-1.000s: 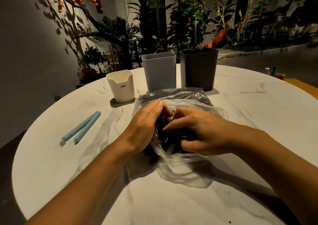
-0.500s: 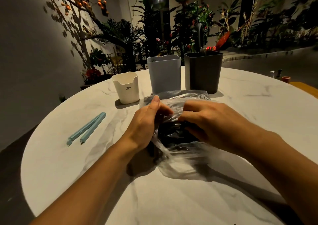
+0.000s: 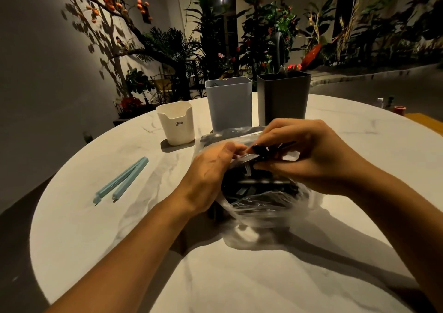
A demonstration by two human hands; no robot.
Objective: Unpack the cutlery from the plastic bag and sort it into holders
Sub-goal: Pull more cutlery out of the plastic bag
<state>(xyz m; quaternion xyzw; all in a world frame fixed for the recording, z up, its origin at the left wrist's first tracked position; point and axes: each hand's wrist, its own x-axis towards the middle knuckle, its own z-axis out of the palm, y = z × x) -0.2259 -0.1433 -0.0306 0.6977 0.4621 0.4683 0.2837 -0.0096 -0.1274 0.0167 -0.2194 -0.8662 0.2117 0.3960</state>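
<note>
At frame centre, the left hand (image 3: 211,171) pinches the plastic bag (image 3: 261,207) open on the counter (image 3: 239,276) while the right hand (image 3: 309,154) grips dark cutlery (image 3: 266,151), lying crosswise, below three holders (image 3: 229,104).

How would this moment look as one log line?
left hand: holds plastic bag open | right hand: pinches dark cutlery | holders: untouched

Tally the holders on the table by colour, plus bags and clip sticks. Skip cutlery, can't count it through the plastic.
White holder: 1
Blue-grey holder: 1
Dark grey holder: 1
Clear plastic bag: 1, with the left hand and right hand both at its mouth
Light blue clip sticks: 2
Total: 6
</note>
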